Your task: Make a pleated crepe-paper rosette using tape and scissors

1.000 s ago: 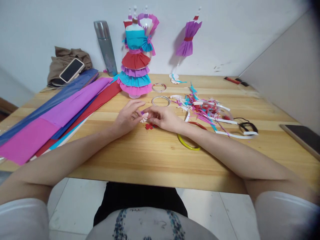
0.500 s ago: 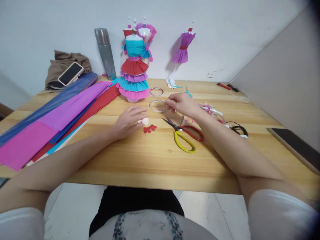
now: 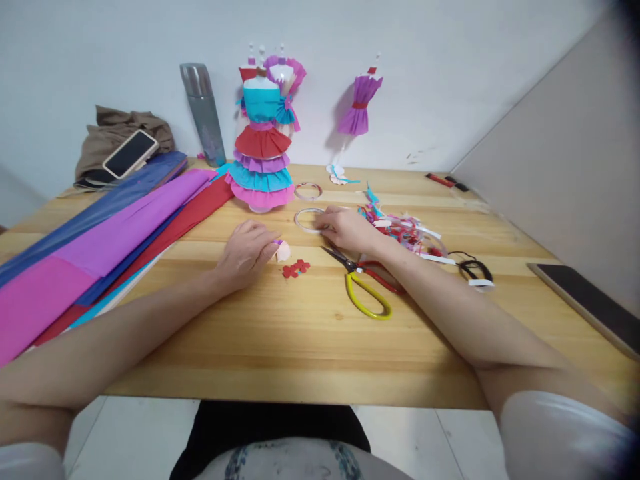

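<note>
My left hand [image 3: 246,256] rests on the table with its fingers bent. Thumb and fingertips close on a small purple and pale pink paper piece [image 3: 283,251]. My right hand [image 3: 346,229] is closed at the right edge of a thin roll of clear tape [image 3: 301,225], its fingertips partly hidden behind the hand. Several small red paper flowers [image 3: 296,269] lie between the hands and nearer to me. Scissors [image 3: 367,301] with one yellow and one red handle lie partly under my right wrist. Behind the roll is a second, reddish ring [image 3: 309,191].
Several dress forms in crepe paper dresses [image 3: 263,143] stand at the back, another [image 3: 361,110] farther right. Crepe paper sheets [image 3: 115,233], a flask [image 3: 205,120] and a phone [image 3: 131,153] are left. Paper scraps [image 3: 405,230], black cord [image 3: 475,270] and a tablet [image 3: 580,293] lie right.
My right hand has come down and slightly left against the tape roll. My left hand's fingers have drawn in, and purple paper now shows at their tips. The whole view has shifted slightly.
</note>
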A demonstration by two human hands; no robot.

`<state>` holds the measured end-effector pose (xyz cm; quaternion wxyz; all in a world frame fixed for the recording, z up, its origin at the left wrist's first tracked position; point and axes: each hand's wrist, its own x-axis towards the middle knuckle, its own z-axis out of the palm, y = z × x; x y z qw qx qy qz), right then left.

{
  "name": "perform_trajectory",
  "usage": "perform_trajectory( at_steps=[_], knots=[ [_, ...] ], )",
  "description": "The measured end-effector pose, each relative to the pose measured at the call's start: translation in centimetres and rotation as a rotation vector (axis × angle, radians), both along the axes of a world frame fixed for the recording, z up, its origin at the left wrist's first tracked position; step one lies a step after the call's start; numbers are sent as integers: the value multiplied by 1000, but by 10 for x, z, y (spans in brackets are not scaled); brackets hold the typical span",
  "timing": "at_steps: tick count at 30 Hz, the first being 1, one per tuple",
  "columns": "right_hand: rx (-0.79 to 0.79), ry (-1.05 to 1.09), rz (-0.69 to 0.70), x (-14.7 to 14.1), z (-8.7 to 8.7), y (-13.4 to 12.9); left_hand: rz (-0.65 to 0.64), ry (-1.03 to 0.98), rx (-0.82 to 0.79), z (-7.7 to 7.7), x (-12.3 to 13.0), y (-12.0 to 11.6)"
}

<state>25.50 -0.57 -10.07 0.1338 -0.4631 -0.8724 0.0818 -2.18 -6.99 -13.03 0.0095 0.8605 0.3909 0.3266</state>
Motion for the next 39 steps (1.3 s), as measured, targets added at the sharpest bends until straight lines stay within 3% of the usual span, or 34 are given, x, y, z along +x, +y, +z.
perform_trajectory(
  at_steps=[2, 8, 14, 20, 24, 29, 32, 39],
  knots=[
    [-22, -57, -16, -1, 1, 1, -4, -39, -3, 2, 0, -1],
    [-52, 77, -79, -9, 15, -9, -19, -78, -61, 5, 4, 4],
    [-76, 112, -69, -24, 36, -35, -9, -56, -105, 16, 29, 17],
    [-14, 68, -194, -32, 49, -46, 19, 98, 83, 22, 58, 32],
    [-45, 163, -263, -30, 53, -41, 12, 129, 209, 20, 63, 37],
    [-84, 246, -304, -27, 51, -33, -19, 112, 255, 16, 63, 37],
    [-60, 260, -266, -25, 48, -31, 16, 22, 194, 19, 65, 39],
    [5, 250, -170, -18, 36, -25, 47, -176, -165, 36, 77, 47]
  ],
)
